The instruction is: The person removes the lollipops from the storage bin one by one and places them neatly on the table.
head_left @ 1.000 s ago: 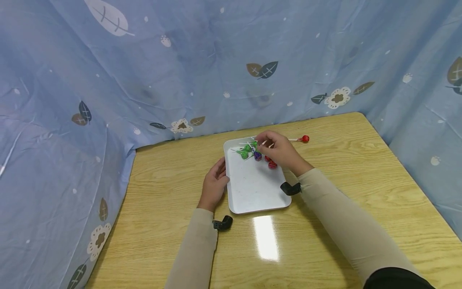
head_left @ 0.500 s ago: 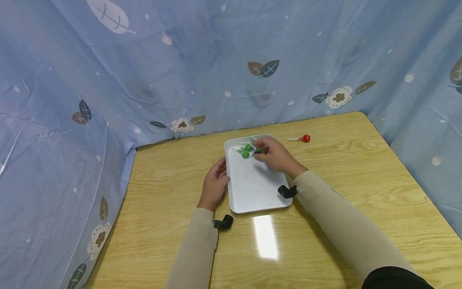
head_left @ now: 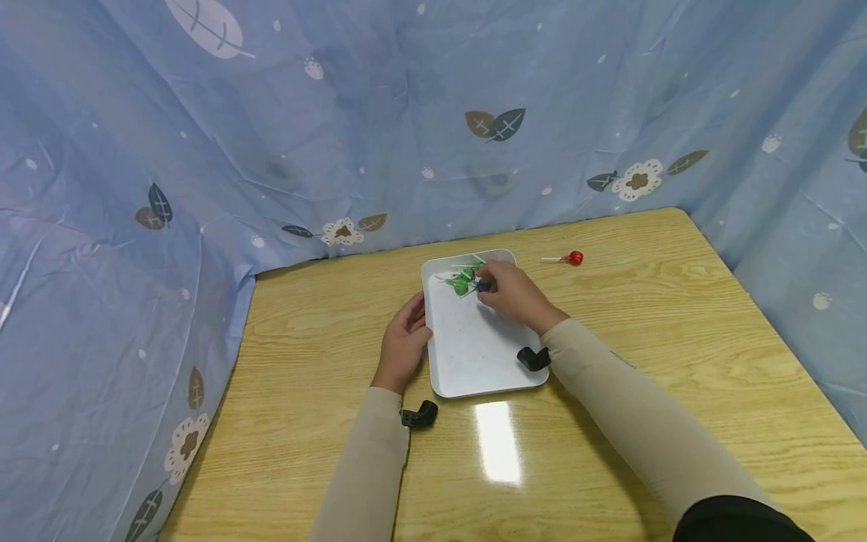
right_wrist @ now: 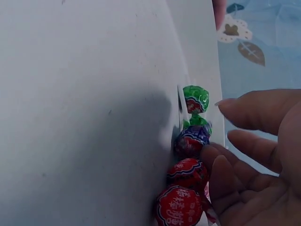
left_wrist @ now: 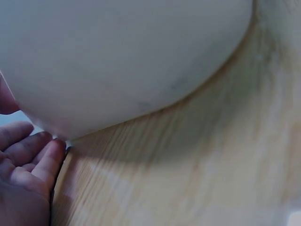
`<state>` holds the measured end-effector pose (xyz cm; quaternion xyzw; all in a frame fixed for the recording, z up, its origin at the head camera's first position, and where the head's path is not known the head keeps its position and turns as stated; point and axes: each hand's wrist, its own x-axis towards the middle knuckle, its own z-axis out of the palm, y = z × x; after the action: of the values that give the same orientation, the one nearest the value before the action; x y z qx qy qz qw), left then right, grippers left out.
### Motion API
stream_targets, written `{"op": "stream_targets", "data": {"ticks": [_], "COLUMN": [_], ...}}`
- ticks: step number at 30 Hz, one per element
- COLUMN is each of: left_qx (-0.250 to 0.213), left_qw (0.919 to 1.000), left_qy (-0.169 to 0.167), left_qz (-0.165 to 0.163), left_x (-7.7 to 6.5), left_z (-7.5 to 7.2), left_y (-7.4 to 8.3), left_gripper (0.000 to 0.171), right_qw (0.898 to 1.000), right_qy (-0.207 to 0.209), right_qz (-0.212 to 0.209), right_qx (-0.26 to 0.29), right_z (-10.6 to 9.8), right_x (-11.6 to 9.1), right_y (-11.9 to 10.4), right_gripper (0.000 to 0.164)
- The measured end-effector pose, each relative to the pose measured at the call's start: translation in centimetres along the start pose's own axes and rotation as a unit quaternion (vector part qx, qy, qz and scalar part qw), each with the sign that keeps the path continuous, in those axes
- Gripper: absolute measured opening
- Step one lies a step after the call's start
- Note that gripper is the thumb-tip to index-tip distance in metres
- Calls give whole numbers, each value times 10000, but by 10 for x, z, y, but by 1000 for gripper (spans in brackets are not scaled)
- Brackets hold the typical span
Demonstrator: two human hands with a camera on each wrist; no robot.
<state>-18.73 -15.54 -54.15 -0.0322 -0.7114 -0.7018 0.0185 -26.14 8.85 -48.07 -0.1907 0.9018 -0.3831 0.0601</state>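
A white tray [head_left: 474, 339] lies on the table. At its left side is my left hand [head_left: 401, 346], thumb at the rim and fingers along and under the edge; the left wrist view shows the fingertips [left_wrist: 59, 143] at the tray's border. Over the tray's far right part is my right hand [head_left: 518, 296], thumb and fingers spread around a purple-wrapped lollipop [right_wrist: 190, 143], one fingertip against it. Beside it in the right wrist view are two red lollipops [right_wrist: 179, 205] and a green lollipop [right_wrist: 195, 98]. Green lollipops [head_left: 461, 285] lie left of the fingers; the hand hides the reds in the head view.
A single red lollipop [head_left: 576, 258] lies on the wooden table [head_left: 677, 339], right of the tray's far end. Blue curtain [head_left: 406, 135] with leaf and flower prints surrounds the table's back and sides.
My right hand has moved slightly left and down from over the red lollipops to the purple one, and the reds are now hidden beneath it. The left hand stays at the tray.
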Motion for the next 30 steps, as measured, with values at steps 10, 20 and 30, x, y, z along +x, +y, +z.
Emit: {"op": "stream_targets", "data": {"ticks": [10,20,30], "left_qx": [127,121,155], "left_qw": [9999,9999,9999], "left_qy": [42,23,31], "left_qz": [-28,17,8], "left_x": [-1,-1,-1], "left_z": [1,1,1], "left_y": [1,3,3], "left_gripper": [73,73,72], "right_qw": [9985,9921,9868], "right_qy": [37,15,-32], "right_qz": [-181,-331,-349], "right_qx": [-510,-1214,-1581], "right_z": [7,16,17], "right_x": [-1,2,-1], "right_y": [2,4,1], "right_gripper": [27,28,26]}}
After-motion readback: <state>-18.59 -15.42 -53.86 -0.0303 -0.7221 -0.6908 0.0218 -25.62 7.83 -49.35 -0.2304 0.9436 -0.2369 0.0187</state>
